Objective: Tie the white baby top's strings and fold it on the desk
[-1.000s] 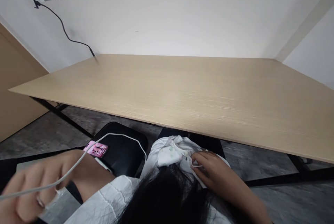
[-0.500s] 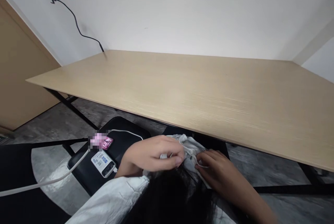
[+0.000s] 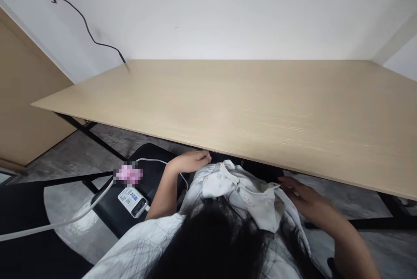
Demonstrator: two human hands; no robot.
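A pale cloth piece with a small floral print (image 3: 221, 182) lies over the white clothing on my lap, its second half (image 3: 262, 205) spread to the right. Its exact kind is unclear. To the left of it, my left hand (image 3: 190, 161) rests by the table's front edge, fingers extended and nothing seen in them. My right hand (image 3: 302, 194) is beside the cloth's right corner, fingers loosely apart; whether a fingertip touches the cloth is hard to see. Dark hair (image 3: 208, 240) hangs over the cloth's lower part.
A wooden table (image 3: 208, 101) stretches in front, against a white wall (image 3: 241, 14). On a black chair (image 3: 150, 162) at left lie a white device with a small screen (image 3: 133, 202) and a blurred pink item (image 3: 129, 174). A white cable (image 3: 58, 225) crosses there. A black flexible-arm holder (image 3: 87, 27) rises behind.
My hands, earlier close together at the bunched cloth, have moved apart, left hand to the left and up, right hand to the right. The cloth now lies spread out and more visible.
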